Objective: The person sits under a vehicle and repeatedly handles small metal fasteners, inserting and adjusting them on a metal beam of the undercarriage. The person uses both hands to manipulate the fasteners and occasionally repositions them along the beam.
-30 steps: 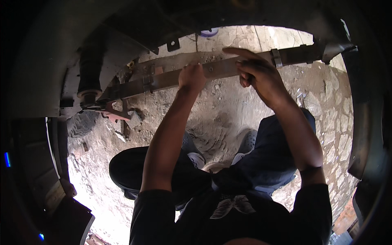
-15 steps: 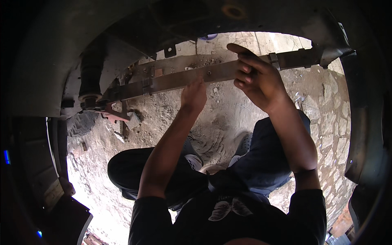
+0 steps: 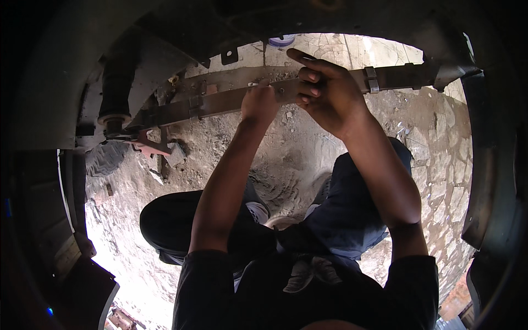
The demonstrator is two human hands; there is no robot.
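A long brown steel leaf spring point(image 3: 225, 105) crosses in front of me, with metal clips around it and a small round hole or bolt near its middle. My left hand point(image 3: 259, 104) is at the spring's near side, left of that spot. Its fingers are curled in and dark, and whatever they may hold is hidden. To the right of the spot, my right hand point(image 3: 333, 99) hovers over or against the spring. Its index finger stretches out to the far left while the others bend loosely, and I see nothing in it.
Dark vehicle bodywork point(image 3: 308, 22) arches overhead and down both sides. A black cylindrical part point(image 3: 116, 93) hangs at the left. Below it lie a tyre point(image 3: 105, 158), a reddish metal piece point(image 3: 149, 144) and a stone point(image 3: 176, 154) on dusty ground. A purple round object point(image 3: 282, 40) shows beyond.
Both hands have shifted slightly up in the picture, and the right has come left, closer to the left hand. The left hand's fingers look more curled. The whole view has tilted a little.
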